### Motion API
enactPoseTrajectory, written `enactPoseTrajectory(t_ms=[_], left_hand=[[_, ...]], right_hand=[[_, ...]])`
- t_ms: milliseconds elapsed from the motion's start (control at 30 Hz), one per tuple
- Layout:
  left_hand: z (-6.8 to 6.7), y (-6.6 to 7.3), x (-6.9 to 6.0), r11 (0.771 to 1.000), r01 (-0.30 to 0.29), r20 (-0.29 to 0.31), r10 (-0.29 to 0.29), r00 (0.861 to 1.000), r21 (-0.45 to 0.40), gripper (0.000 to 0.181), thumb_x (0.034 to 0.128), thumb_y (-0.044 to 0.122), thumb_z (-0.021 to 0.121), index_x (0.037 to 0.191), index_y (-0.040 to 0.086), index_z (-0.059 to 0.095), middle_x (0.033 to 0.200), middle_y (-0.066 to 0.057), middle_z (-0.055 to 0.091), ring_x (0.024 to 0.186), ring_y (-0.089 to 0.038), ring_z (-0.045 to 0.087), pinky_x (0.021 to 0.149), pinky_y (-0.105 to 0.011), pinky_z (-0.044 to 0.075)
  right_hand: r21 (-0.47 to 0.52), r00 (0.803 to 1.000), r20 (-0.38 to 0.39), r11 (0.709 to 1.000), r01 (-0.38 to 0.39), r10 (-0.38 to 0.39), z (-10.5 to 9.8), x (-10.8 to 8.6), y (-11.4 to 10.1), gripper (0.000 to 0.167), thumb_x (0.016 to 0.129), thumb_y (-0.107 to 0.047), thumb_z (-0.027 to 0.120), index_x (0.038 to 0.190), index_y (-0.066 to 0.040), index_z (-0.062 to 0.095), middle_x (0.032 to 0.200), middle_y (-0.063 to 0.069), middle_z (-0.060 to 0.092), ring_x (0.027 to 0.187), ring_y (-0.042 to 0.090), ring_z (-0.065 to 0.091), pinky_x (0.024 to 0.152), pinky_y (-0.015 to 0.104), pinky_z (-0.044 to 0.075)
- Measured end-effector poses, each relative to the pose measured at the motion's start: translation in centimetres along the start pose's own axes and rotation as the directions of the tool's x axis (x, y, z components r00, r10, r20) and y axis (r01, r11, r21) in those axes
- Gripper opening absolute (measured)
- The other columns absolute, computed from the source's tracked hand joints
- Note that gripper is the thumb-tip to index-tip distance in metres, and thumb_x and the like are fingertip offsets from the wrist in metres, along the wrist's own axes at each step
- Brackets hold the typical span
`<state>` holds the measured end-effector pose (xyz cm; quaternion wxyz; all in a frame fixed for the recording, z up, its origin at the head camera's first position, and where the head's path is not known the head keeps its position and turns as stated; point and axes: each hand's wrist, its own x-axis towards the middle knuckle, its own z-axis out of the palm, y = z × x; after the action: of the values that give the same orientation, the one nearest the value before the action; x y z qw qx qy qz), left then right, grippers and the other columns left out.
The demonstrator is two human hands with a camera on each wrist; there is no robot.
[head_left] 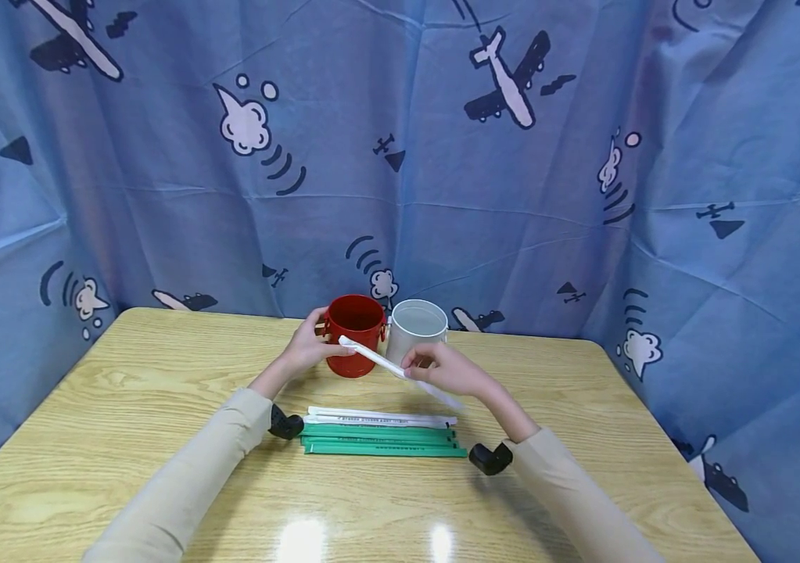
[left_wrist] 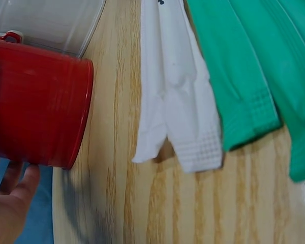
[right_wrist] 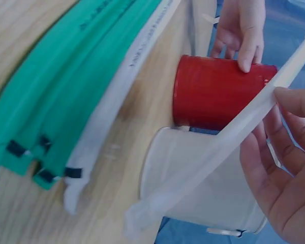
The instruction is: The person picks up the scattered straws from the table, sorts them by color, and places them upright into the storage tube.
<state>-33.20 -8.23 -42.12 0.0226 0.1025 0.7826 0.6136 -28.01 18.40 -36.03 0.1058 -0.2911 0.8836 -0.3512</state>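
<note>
My left grip (head_left: 301,346) holds the red cup (head_left: 366,336); right of it, my right grip (head_left: 445,369) pinches a white strip (head_left: 374,357); light pressure should prevent creasing.

2 buckets (head_left: 360,334) side by side on table (head_left: 160,375), strips (head_left: 385,440) before them, curtain (head_left: 329,180) behind

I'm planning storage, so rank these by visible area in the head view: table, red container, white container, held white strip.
1. Table
2. Red container and white container: too alike to rank; the right hand partly hides the white one.
3. Held white strip
</note>
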Motion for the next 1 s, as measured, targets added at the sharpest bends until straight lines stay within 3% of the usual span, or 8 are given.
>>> enactPoseTrajectory(t_ms=[233, 433, 733, 1000], left_hand=[[0.1, 0.0, 0.0, 1.0, 0.016, 0.011, -0.016, 1.0, -0.003, 0.087, 0.0776, 0.013, 0.079, 0.147, 0.009, 0.027, 0.147, -0.015, 0.037, 0.129, -0.037, 0.042, 0.101, -0.051, 0.046], [0.1, 0.0, -0.1, 1.0, 0.021, 0.009, -0.021, 1.0, -0.01, 0.087, 0.0777, 0.012, 0.079, 0.147, 0.009, 0.027, 0.147, -0.014, 0.037, 0.131, -0.037, 0.04, 0.104, -0.052, 0.043], [0.0, -0.2, 0.0, 1.0, -0.002, 0.011, 0.002, 1.0, -0.003, 0.087, 0.0774, 0.013, 0.079, 0.147, 0.008, 0.027, 0.147, -0.015, 0.037, 0.131, -0.038, 0.04, 0.105, -0.053, 0.042], [0.0, -0.4, 0.1, 1.0, -0.002, 0.022, 0.002, 1.0, -0.01, 0.088, 0.0775, 0.013, 0.079, 0.147, 0.007, 0.026, 0.147, -0.017, 0.037, 0.132, -0.039, 0.04, 0.105, -0.053, 0.042]], right_hand=[[0.04, 0.997, -0.081, 0.999, -0.015, 0.018, -0.4, 0.6, -1.5, 0.011, 0.093, -0.013, 0.061, 0.098, -0.005, 0.066, 0.09, 0.018, 0.065, 0.081, 0.019, 0.055, 0.071, 0.028, 0.046], [0.059, 0.986, -0.165, 0.998, 0.033, -0.023, -0.8, 1.2, -3.1, 0.012, 0.092, -0.012, 0.061, 0.099, -0.004, 0.067, 0.09, 0.016, 0.067, 0.081, 0.018, 0.057, 0.072, 0.029, 0.048], [0.061, 0.956, -0.29, 0.997, 0.057, -0.037, -1.5, 2.4, -4.3, 0.012, 0.092, -0.011, 0.061, 0.1, -0.004, 0.066, 0.097, 0.013, 0.068, 0.084, 0.021, 0.062, 0.073, 0.028, 0.052], [0.107, 0.927, -0.374, 0.991, 0.084, -0.038, -2.0, 3.0, -5.0, 0.013, 0.094, -0.012, 0.06, 0.102, -0.003, 0.065, 0.093, 0.019, 0.067, 0.076, 0.02, 0.058, 0.069, 0.027, 0.049]])
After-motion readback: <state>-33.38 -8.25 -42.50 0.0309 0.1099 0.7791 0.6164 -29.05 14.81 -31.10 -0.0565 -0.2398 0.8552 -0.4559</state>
